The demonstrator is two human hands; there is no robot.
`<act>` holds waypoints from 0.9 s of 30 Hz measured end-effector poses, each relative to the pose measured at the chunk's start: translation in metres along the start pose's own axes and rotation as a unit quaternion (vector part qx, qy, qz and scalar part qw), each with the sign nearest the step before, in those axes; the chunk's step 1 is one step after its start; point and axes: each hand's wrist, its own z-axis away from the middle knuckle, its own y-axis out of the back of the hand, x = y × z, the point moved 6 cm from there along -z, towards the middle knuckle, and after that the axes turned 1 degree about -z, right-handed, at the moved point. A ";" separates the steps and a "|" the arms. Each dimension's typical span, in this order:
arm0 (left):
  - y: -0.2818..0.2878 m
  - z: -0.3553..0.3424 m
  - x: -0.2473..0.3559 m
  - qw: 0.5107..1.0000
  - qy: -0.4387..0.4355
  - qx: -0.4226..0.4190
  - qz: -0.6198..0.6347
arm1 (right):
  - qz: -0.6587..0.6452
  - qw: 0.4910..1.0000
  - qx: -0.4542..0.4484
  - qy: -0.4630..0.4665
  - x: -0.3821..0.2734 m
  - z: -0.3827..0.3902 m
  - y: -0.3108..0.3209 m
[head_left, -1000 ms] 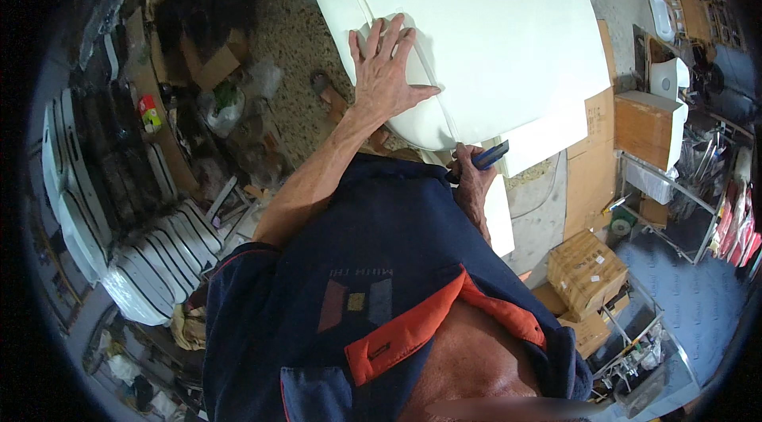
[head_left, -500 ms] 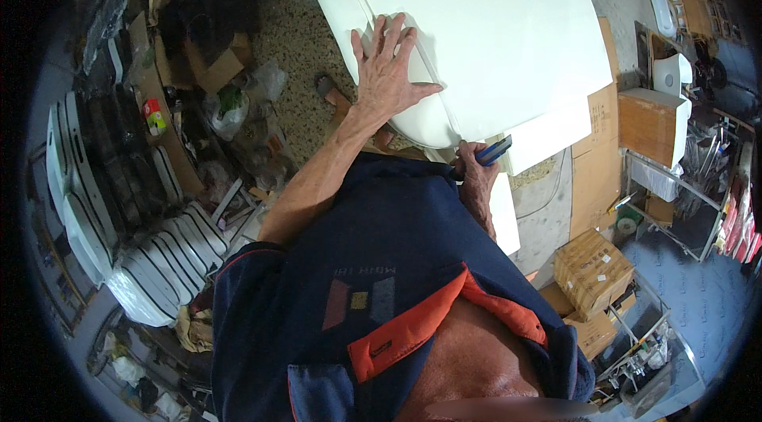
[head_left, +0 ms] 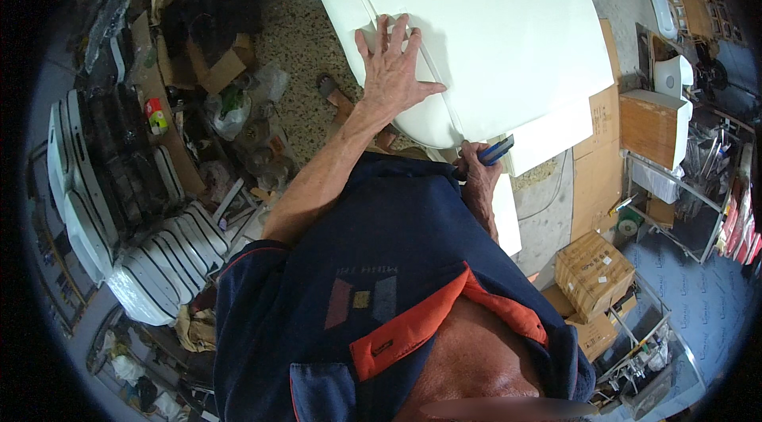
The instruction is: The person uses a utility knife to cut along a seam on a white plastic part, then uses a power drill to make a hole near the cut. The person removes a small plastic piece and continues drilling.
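Observation:
A large white panel (head_left: pixel 516 33) with a smooth, leather-like surface lies in front of me. A raised seam (head_left: pixel 435 66) runs along its left part down to the rounded near edge. My left hand (head_left: pixel 390 77) rests on the panel across this seam, fingers spread and thumb pointing right. At the near end of the seam, my right hand (head_left: pixel 479 176) is closed around a slim blue-handled tool (head_left: pixel 497 150). The handle sticks out to the upper right; its working end is hidden by my fingers.
Flat cardboard (head_left: pixel 597 160) lies along the panel's right side, beside a brown carton (head_left: pixel 594 271). On the left are stacked white, black-edged panels (head_left: pixel 171 263), plastic bags (head_left: pixel 230 116) and scrap. A sandalled foot (head_left: pixel 329 88) shows on the speckled floor (head_left: pixel 305 41).
My left hand has shifted very slightly to the right. The right hand keeps nearly the same place, with the blue-handled tool still in its grip.

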 end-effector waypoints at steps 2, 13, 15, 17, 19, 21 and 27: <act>-0.001 0.000 -0.001 1.000 0.000 0.005 0.013 | 0.001 1.000 0.000 0.011 -0.002 0.001 0.000; -0.003 0.001 -0.004 0.999 -0.005 0.018 0.034 | -0.022 1.000 -0.009 0.020 0.000 0.002 -0.001; -0.001 0.001 -0.003 0.999 -0.006 0.021 0.033 | -0.022 0.999 -0.016 0.021 -0.002 0.003 -0.003; -0.001 0.001 -0.003 0.999 -0.005 0.018 0.034 | 0.010 1.000 0.000 0.018 -0.004 0.004 -0.001; -0.001 0.001 -0.003 0.999 -0.004 0.013 0.037 | 0.019 1.000 0.002 0.018 -0.007 0.004 -0.002; -0.001 0.001 -0.004 0.999 -0.008 0.015 0.034 | 0.008 1.000 0.001 0.014 -0.008 0.004 -0.003; -0.004 0.001 -0.006 1.000 -0.013 0.013 0.005 | 0.007 1.000 -0.011 0.017 -0.005 0.003 -0.002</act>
